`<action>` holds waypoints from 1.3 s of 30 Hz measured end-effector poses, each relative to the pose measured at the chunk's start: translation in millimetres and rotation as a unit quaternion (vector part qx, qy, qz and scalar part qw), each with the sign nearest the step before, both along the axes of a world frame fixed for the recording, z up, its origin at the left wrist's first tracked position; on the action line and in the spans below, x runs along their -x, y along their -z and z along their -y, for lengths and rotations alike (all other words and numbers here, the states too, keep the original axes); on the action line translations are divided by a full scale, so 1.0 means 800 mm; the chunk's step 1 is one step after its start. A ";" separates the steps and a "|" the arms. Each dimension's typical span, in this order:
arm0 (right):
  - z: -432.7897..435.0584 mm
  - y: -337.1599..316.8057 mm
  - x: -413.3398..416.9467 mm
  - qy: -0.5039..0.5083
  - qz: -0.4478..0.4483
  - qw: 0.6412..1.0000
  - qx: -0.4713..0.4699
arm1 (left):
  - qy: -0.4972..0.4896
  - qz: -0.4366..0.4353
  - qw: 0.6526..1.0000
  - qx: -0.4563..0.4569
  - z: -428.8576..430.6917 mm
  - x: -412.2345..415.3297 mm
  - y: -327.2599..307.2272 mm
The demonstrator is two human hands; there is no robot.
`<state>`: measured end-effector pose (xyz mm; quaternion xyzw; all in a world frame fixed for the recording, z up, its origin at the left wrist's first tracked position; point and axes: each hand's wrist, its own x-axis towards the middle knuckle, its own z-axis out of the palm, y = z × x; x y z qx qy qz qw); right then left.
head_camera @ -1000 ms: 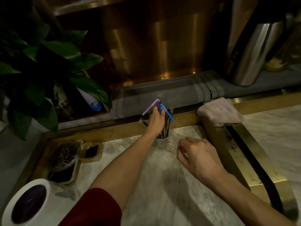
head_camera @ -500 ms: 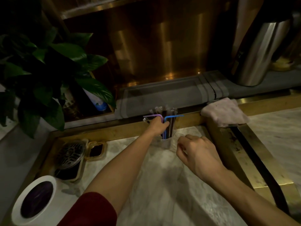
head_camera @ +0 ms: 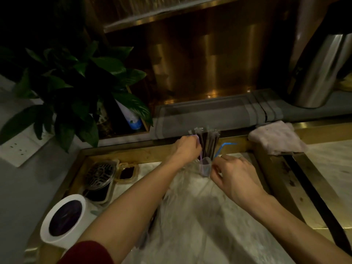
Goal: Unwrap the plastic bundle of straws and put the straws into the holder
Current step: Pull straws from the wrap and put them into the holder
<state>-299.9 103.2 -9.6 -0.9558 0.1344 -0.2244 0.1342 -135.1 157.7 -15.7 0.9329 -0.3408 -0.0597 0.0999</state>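
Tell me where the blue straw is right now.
In the head view, the blue straw stands in the clear holder at centre, on its right side, bent tip pointing right, just above the right hand and beside the dark straws.

A: Holder [head_camera: 205, 166] position?
B: On the counter [head_camera: 200, 216], against its far rail. Wrapped straws [head_camera: 208, 143] stand in it; one bendy straw [head_camera: 222, 149] leans out right.
A: Hands?
B: Left hand [head_camera: 185, 149] at the holder's left, right hand [head_camera: 235, 176] at its right, touching.
A: Rest?
B: Plant [head_camera: 76, 86] far left, paper roll [head_camera: 64, 218] near left, drain strainer [head_camera: 101, 173] between them, cloth [head_camera: 276, 137] right, kettle [head_camera: 316, 73] behind it.
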 end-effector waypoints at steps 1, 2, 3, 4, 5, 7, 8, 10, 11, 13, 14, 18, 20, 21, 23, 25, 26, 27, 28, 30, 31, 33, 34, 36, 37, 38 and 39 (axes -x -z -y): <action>0.000 0.001 -0.001 0.000 -0.001 1.000 0.000 | 0.009 0.017 1.000 0.001 -0.006 0.005 -0.007; 0.000 0.000 -0.002 0.000 0.002 1.000 0.001 | 0.018 0.034 0.999 0.005 -0.014 0.011 -0.016; 0.002 0.000 -0.004 0.001 0.006 1.000 0.004 | 0.026 0.052 0.998 0.007 -0.021 0.018 -0.024; 0.002 -0.003 -0.005 0.003 0.007 1.000 0.008 | 0.032 0.073 0.997 0.007 -0.028 0.025 -0.032; 0.003 -0.005 -0.006 0.005 0.005 1.000 0.014 | 0.037 0.097 0.995 0.004 -0.036 0.032 -0.039; 0.001 -0.010 -0.006 0.011 0.005 1.000 0.024 | 0.041 0.148 0.988 -0.009 -0.052 0.048 -0.053; -0.001 -0.011 -0.006 0.014 0.005 1.000 0.026 | 0.043 0.168 0.985 -0.018 -0.059 0.057 -0.059; -0.002 -0.014 -0.008 0.010 0.005 1.000 0.024 | 0.047 0.191 0.980 -0.028 -0.073 0.077 -0.070; -0.003 -0.014 -0.010 0.002 0.002 1.000 0.021 | 0.050 0.201 0.978 -0.025 -0.080 0.088 -0.073; -0.002 -0.014 -0.014 -0.016 0.006 1.000 0.011 | 0.064 0.216 0.974 0.003 -0.094 0.110 -0.080; -0.002 -0.013 -0.017 -0.023 0.016 1.000 0.006 | 0.069 0.224 0.972 0.020 -0.101 0.121 -0.084; -0.006 -0.015 -0.024 -0.037 0.041 0.998 -0.001 | 0.087 0.218 0.969 0.078 -0.122 0.157 -0.086; -0.008 -0.015 -0.027 -0.045 0.060 0.997 0.005 | 0.089 0.195 0.973 0.085 -0.129 0.173 -0.084; -0.010 -0.016 -0.029 -0.049 0.073 0.996 0.012 | 0.082 0.179 0.977 0.083 -0.132 0.178 -0.080; -0.015 -0.017 -0.033 -0.053 0.087 0.994 0.024 | 0.054 0.148 0.985 0.067 -0.137 0.185 -0.072; -0.023 -0.018 -0.038 -0.057 0.098 0.993 0.025 | 0.025 0.118 0.992 0.035 -0.143 0.188 -0.068; -0.025 -0.019 -0.040 -0.055 0.103 0.993 0.027 | 0.017 0.101 0.995 0.012 -0.145 0.188 -0.067; -0.028 -0.020 -0.042 -0.053 0.107 0.992 0.029 | 0.011 0.090 0.996 -0.008 -0.147 0.187 -0.065; -0.030 -0.020 -0.043 -0.056 0.109 0.992 0.030 | 0.002 0.086 0.996 -0.021 -0.149 0.186 -0.063; -0.034 -0.019 -0.045 -0.065 0.110 0.991 0.029 | -0.006 0.095 0.995 -0.016 -0.153 0.186 -0.059; -0.034 -0.018 -0.046 -0.068 0.110 0.991 0.026 | -0.003 0.106 0.994 -0.001 -0.153 0.187 -0.056; -0.035 -0.017 -0.048 -0.070 0.114 0.991 0.020 | 0.009 0.118 0.993 0.030 -0.153 0.191 -0.052; -0.034 -0.017 -0.048 -0.072 0.119 0.990 0.017 | 0.014 0.120 0.992 0.047 -0.151 0.193 -0.052; -0.031 -0.018 -0.049 -0.077 0.124 0.989 0.012 | 0.016 0.108 0.992 0.061 -0.146 0.194 -0.053; -0.030 -0.019 -0.048 -0.080 0.125 0.989 0.011 | 0.008 0.096 0.993 0.068 -0.143 0.194 -0.053; -0.028 -0.020 -0.047 -0.084 0.126 0.988 0.007 | -0.004 0.076 0.994 0.080 -0.141 0.193 -0.052; -0.026 -0.020 -0.047 -0.088 0.130 0.988 0.003 | -0.014 0.052 0.995 0.090 -0.139 0.192 -0.052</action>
